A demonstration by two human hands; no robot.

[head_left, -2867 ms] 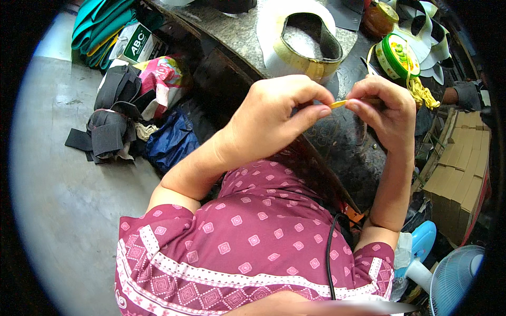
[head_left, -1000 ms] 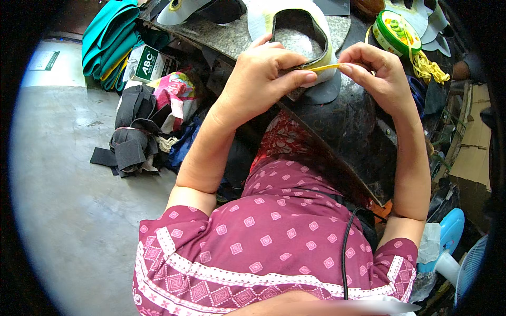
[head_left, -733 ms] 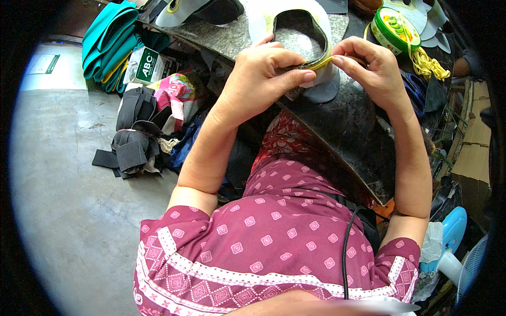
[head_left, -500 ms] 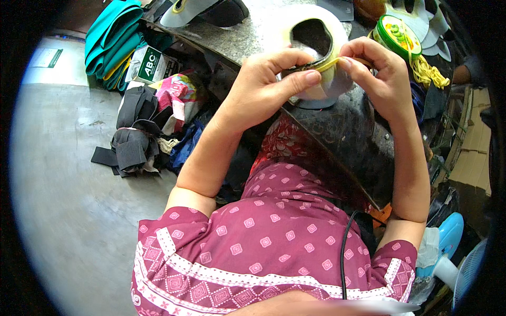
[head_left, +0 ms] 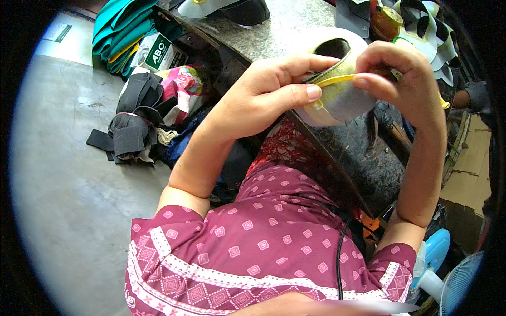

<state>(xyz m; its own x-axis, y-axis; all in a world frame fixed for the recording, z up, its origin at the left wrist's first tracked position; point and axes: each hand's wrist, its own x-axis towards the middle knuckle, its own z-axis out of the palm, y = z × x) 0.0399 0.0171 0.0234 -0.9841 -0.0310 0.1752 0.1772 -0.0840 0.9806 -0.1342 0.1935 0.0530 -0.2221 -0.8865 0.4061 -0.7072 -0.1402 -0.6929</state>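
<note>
Above the worktable I hold a rounded, pale grey and cream piece that looks like a shoe upper (head_left: 345, 100), with a dark lining inside its oval opening. My left hand (head_left: 266, 92) is closed on the near rim, thumb outside and fingers at the opening. A narrow yellow strip (head_left: 336, 80) runs along that rim from the left thumb to my right hand (head_left: 406, 76). The right thumb and forefinger pinch the strip's far end, at the right of the upper.
The stone-like worktable (head_left: 298, 16) carries a grey-and-black shoe piece (head_left: 242, 11) and curved pale cut pieces (head_left: 421, 34). To the left lie folded teal cloth (head_left: 118, 29), a green-and-white box (head_left: 158, 51) and dark fabric strips (head_left: 132, 134). A fan (head_left: 461, 282) stands lower right; another person's arm (head_left: 464, 99) shows at right.
The upper has tilted and shifted right and down. My right hand has moved right, drawing out a longer visible length of yellow strip. The round green-rimmed container is now mostly hidden behind it.
</note>
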